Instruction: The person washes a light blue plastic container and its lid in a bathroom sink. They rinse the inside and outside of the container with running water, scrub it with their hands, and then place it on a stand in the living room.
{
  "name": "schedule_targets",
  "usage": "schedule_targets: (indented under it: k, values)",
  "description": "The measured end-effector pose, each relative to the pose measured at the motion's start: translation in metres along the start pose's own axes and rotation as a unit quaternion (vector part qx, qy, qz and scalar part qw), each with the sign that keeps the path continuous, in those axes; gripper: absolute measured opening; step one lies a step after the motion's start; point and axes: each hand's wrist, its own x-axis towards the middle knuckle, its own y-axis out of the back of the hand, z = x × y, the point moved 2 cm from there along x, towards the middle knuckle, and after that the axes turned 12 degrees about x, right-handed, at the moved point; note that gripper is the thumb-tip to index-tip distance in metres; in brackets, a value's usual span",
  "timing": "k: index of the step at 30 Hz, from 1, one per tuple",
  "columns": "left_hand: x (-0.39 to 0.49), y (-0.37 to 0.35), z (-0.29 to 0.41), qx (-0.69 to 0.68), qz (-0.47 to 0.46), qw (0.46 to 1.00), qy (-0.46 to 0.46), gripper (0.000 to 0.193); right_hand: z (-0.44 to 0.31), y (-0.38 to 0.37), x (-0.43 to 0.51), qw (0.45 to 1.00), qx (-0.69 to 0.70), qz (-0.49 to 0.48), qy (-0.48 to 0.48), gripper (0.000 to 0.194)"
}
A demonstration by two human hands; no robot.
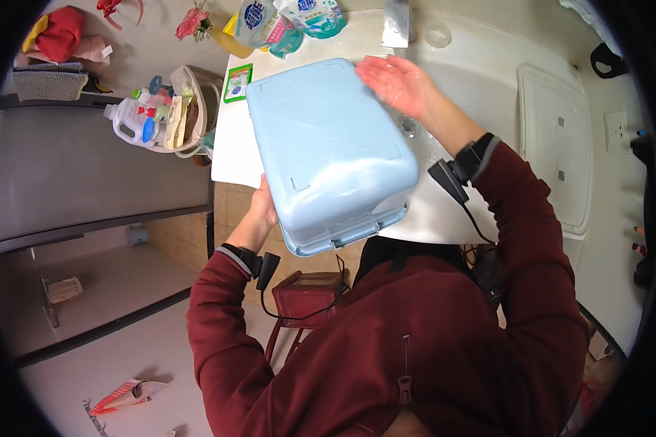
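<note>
A light blue plastic storage box [328,125] is held bottom up over the counter and sink, its base shiny and streaked with wet. Its rim with a clear latch [355,232] faces my body. My left hand [264,205] grips the box's left side, the fingers hidden beneath it. Wet and palm up, my right hand [396,84] is by the far right corner of the box. It holds nothing, and whether its fingertips touch the box I cannot tell. Behind the box lies the white sink basin [464,98], with its drain [408,125] partly covered.
A chrome faucet [396,24] and a clear cup [438,35] stand at the sink's back. Detergent pouches [268,27] and a green-edged packet [238,83] are at the left. A white lid [555,147] leans at right. A red stool [306,295] stands below.
</note>
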Motion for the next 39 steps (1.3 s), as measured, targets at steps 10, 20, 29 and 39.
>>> schedule_targets:
  k: [10, 20, 29, 39]
  values:
    - [0.045, 0.001, -0.013, 0.054, -0.038, 0.998, 0.003, 0.055, 0.08, -0.04, -0.033, 0.349, -0.876, -0.324, 0.081, 0.065]
    - [0.059, 0.014, -0.023, 0.027, -0.066, 0.997, -0.017, 0.054, 0.059, -0.013, -0.028, 0.292, -0.908, -0.296, 0.057, 0.066]
    - [0.043, 0.021, 0.0, 0.054, -0.013, 0.998, -0.002, 0.056, -0.065, 0.068, -0.017, 0.785, -0.59, 0.183, 0.035, 0.042]
    - [-0.053, 0.083, 0.087, -0.043, 0.079, 0.985, -0.15, 0.031, -0.047, 0.114, 0.028, 0.908, -0.396, 0.127, 0.043, 0.023]
